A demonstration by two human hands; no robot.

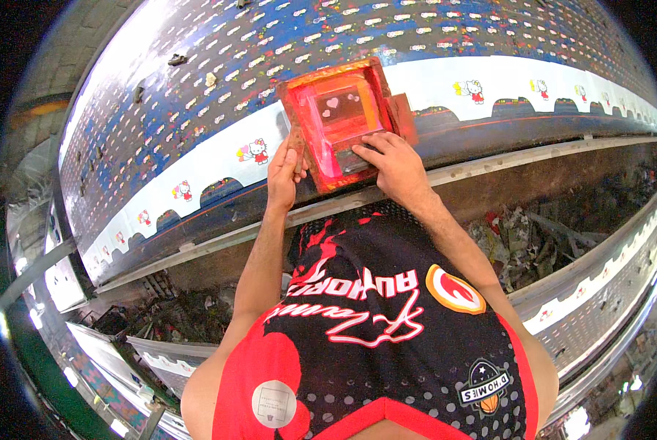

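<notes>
A small screen-printing frame [378,77], smeared with red, pink and orange ink, lies slightly tilted on the white fabric strip [431,77] in front of me. Heart shapes show through its mesh. My left hand [284,180] is closed around a tab on the frame's left side. Inside the lower part of the frame, my right hand [398,169] holds a dark grey squeegee [352,160] with its fingers bent over the right end. The fingertips' underside is hidden. On the strip beside the frame are printed cartoon cats [253,151] in red, with balloons or flowers.
The long printing table [270,66] is covered with small repeated marks and ink spots. Dark lumps [177,59] sit on it. A metal rail [489,163] runs along its near edge. Scraps [533,238] lie below, and another printed table [585,308] stands behind at right.
</notes>
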